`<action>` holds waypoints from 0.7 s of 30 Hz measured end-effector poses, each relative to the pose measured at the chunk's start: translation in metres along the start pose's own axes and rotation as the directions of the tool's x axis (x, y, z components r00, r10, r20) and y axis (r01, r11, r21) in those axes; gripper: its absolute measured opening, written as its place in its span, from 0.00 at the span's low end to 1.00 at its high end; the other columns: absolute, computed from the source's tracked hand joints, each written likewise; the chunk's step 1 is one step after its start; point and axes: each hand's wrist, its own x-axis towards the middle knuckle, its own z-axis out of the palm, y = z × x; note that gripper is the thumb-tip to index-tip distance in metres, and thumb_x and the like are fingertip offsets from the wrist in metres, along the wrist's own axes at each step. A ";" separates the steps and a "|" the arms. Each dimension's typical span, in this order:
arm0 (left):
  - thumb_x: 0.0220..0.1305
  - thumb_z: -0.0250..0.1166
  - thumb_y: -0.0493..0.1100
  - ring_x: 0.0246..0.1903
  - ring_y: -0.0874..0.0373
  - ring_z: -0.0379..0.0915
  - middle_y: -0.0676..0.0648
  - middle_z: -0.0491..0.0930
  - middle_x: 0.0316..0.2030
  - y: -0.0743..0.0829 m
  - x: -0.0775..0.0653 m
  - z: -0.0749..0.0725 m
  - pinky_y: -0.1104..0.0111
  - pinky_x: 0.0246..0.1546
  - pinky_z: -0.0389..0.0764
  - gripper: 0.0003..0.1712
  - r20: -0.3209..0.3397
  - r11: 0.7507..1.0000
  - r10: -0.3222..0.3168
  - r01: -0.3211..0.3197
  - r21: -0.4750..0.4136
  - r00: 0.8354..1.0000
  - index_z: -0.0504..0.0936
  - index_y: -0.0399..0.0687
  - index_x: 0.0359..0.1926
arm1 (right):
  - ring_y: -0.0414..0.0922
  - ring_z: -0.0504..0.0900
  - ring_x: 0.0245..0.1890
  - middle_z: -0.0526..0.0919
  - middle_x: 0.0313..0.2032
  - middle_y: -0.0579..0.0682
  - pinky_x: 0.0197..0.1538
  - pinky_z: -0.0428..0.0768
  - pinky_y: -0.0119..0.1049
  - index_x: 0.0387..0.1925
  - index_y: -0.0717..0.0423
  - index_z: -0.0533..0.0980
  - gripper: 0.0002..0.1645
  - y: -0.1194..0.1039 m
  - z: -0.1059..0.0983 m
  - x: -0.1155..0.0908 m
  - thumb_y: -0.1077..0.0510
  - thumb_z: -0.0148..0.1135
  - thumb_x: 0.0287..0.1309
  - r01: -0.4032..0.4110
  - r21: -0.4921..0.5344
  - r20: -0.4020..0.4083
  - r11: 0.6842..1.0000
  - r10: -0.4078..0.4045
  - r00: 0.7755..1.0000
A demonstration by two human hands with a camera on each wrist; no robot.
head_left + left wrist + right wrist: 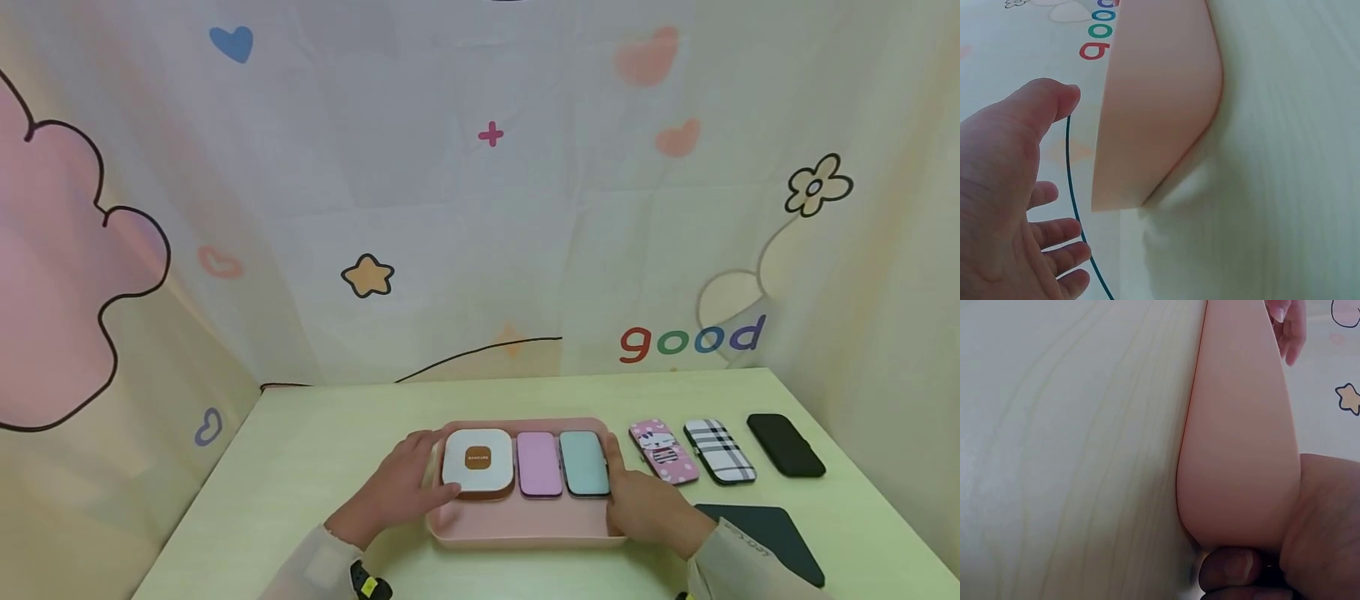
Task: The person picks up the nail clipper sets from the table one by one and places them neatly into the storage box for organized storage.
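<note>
Lying between the two hands, the pink tray [525, 521] sits flat on the table [300, 467], its long axis running from side to side, so each short end faces one hand. The left hand [408, 479] is spread and loose at the left end, fingers outside the wall and the thumb reaching over the front left part, just beside the white box [478, 457]; the left wrist view shows a gap between that thumb and the tray's long front wall, and I cannot tell whether the other fingers touch the end. The right hand [648, 504] looks the closer of the two: it holds the right end, with bent fingertips at the corner in the right wrist view and one finger lying along the end in the head view, near the teal case [585, 464]. Inside the tray, the white box, the purple case [538, 464] and the teal case stand in a row along that same long axis, toward the far side, leaving a bare strip at the front. Beyond the right hand, the cat-patterned case [664, 452] and the plaid case [720, 452] lie on the table, well apart from the left hand.
</note>
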 end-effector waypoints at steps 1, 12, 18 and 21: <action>0.60 0.68 0.63 0.67 0.41 0.63 0.39 0.67 0.68 -0.002 -0.002 0.000 0.45 0.65 0.69 0.50 -0.004 1.000 0.000 0.000 0.001 1.000 0.61 0.44 0.75 | 0.45 0.71 0.17 0.74 0.19 0.50 0.22 0.64 0.36 0.79 0.56 0.28 0.64 0.000 0.000 0.000 0.61 0.60 0.54 0.000 -0.001 0.000 1.000 0.000 1.000; 0.62 0.66 0.61 0.67 0.38 0.65 0.38 0.64 0.70 -0.004 -0.020 0.007 0.42 0.63 0.69 0.50 0.059 1.000 0.003 -0.001 -0.029 0.998 0.59 0.41 0.75 | 0.45 0.70 0.17 0.73 0.19 0.50 0.22 0.64 0.36 0.79 0.57 0.28 0.63 -0.001 -0.001 -0.001 0.61 0.59 0.55 -0.002 -0.020 -0.001 1.000 0.002 1.000; 0.56 0.61 0.40 0.73 0.47 0.56 0.42 0.58 0.75 0.001 -0.018 0.010 0.44 0.68 0.64 0.52 0.093 0.986 0.046 -0.030 -0.163 0.995 0.48 0.43 0.80 | 0.46 0.71 0.18 0.73 0.20 0.51 0.22 0.65 0.37 0.79 0.56 0.28 0.63 -0.002 -0.001 -0.002 0.62 0.59 0.55 -0.002 -0.008 0.010 1.000 0.002 1.000; 0.51 0.61 0.36 0.73 0.52 0.55 0.44 0.57 0.76 0.003 -0.016 0.015 0.45 0.69 0.63 0.58 0.092 0.977 0.055 -0.034 -0.210 0.994 0.41 0.44 0.80 | 0.46 0.71 0.18 0.73 0.20 0.51 0.22 0.65 0.37 0.79 0.55 0.28 0.63 -0.002 -0.001 -0.001 0.62 0.59 0.55 -0.001 -0.006 0.012 1.000 0.001 1.000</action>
